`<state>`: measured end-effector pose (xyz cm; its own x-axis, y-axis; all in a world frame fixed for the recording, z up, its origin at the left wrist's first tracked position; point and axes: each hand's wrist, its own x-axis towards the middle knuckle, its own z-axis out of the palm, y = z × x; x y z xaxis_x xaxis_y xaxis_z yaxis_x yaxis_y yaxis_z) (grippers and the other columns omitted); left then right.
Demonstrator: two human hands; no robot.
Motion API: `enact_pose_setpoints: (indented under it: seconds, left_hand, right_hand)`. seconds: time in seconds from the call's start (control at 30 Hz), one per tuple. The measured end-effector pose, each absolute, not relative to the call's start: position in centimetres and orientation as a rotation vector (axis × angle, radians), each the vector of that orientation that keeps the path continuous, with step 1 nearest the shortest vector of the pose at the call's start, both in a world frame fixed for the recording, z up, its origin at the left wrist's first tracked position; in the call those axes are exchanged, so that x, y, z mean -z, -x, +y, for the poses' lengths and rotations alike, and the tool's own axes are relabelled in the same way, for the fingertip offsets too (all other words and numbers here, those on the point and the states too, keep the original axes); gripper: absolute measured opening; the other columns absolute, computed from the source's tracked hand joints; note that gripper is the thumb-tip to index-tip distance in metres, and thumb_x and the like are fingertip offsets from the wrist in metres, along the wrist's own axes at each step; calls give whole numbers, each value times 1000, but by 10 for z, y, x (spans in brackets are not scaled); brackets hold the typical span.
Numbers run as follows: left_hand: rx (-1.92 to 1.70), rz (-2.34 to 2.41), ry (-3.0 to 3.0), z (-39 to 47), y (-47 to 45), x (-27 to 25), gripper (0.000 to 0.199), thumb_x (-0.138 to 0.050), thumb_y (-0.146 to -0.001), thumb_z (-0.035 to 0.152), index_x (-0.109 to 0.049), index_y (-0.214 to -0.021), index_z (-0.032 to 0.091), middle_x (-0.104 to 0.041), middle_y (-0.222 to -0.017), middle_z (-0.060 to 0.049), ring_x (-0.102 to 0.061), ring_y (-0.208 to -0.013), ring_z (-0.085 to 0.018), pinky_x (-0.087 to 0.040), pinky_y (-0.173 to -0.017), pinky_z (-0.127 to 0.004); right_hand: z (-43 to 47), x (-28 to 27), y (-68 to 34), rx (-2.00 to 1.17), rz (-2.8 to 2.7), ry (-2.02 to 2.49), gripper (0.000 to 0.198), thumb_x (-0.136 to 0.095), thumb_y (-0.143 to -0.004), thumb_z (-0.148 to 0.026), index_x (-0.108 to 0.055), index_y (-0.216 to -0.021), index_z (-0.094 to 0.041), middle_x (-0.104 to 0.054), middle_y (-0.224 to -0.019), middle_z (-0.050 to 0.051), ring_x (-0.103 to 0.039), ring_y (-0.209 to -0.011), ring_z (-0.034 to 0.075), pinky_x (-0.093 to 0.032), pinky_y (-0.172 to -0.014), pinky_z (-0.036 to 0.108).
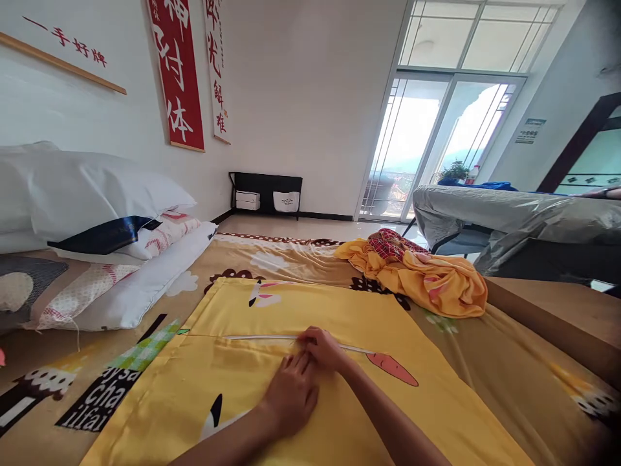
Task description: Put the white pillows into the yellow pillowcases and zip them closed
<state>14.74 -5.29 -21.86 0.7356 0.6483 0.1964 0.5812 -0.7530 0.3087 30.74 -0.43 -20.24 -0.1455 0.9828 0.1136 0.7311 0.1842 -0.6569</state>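
Note:
A yellow zippered cover (pixel 339 310), printed with a carrot and white animal shapes, lies spread flat in front of me. Across it runs a white zipper (pixel 264 337), passing beneath my fingers. My right hand (pixel 323 351) is closed at the zipper, its fingers bent in a pinch; the zipper pull is hidden. Just below and to its left, my left hand (pixel 291 391) rests palm down, fingers bent and pressed together on the cloth beside the zipper. Its fingertips meet the right hand and are partly blurred. The printed carrot (pixel 392 369) is right of both hands.
A brown patterned bed sheet (pixel 194 301) lies under the cover. White pillows (pixel 97 194) are stacked at the left. A crumpled orange cloth (pixel 417 275) sits at the back right, near a plastic-wrapped piece of furniture (pixel 504 210). A low black rack (pixel 264 188) stands by the wall.

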Motion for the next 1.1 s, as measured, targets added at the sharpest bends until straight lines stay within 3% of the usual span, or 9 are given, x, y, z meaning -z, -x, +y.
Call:
enact_pose_setpoints:
  seconds: [0.13,0.3,0.57,0.7,0.8,0.87,0.97,1.1]
  left_hand:
    - [-456,1071,-2609,-52,-144,222,53,-36,-92,40,-37,-140,19,-37,-146,-12,-24,-137,-27,-17,-112,-50]
    - [-427,1117,-2573,-52,-148,210,44,-43,-87,39,-51,-124,19,-51,-128,-12,-40,-121,-29,-25,-106,-49]
    - [-463,1110,-2517,-56,-145,207,29,-46,-82,24,-56,-109,20,-55,-111,-7,-45,-107,-22,-31,-99,-40]
    - [-415,1035,-2592,-63,-147,207,23,-45,-80,20,-58,-99,17,-57,-105,-8,-49,-100,-23,-36,-94,-41]
    - [-228,947,-2671,-68,-153,203,27,-47,-80,23,-57,-103,15,-60,-106,-12,-53,-99,-26,-41,-91,-43]
    - [-56,923,-2678,-70,-160,203,34,-50,-78,26,-56,-109,12,-61,-109,-14,-55,-101,-29,-44,-88,-44]
    - [66,962,-2662,-69,-169,216,40,-52,-78,28,-54,-114,12,-62,-109,-15,-58,-100,-32,-48,-83,-44]
    - [-58,920,-2734,-63,-176,248,30,-51,-82,30,-57,-107,15,-64,-101,-14,-59,-95,-29,-49,-81,-40]
  right_hand:
    - [-5,205,-298,-506,-1963,1591,36,-44,-76,-12,-71,-98,-15,-67,-104,8,-59,-99,18,-42,-91,28]
    - [-3,202,-295,-397,-1997,1623,38,-43,-78,-12,-69,-105,-15,-65,-114,11,-55,-110,20,-36,-99,30]
    - [40,197,-310,-447,-1975,1736,30,-46,-79,-14,-73,-91,-17,-72,-95,6,-63,-89,18,-44,-85,27]
    - [57,198,-310,-458,-1953,1795,19,-53,-86,-22,-69,-92,-15,-70,-94,4,-63,-88,15,-47,-86,32]
    - [64,199,-306,-425,-1969,1816,20,-54,-89,-30,-65,-91,-14,-67,-96,4,-61,-90,14,-48,-86,35]
    - [67,200,-303,-387,-1994,1804,20,-50,-90,-26,-67,-92,-14,-66,-100,6,-60,-94,15,-47,-87,33]
    - [69,203,-302,-308,-2027,1766,31,-40,-90,-17,-67,-104,-15,-63,-115,11,-56,-107,19,-41,-94,33]
    - [62,212,-304,-227,-2062,1734,44,-33,-91,-18,-54,-130,-15,-49,-138,11,-42,-129,21,-26,-109,38]
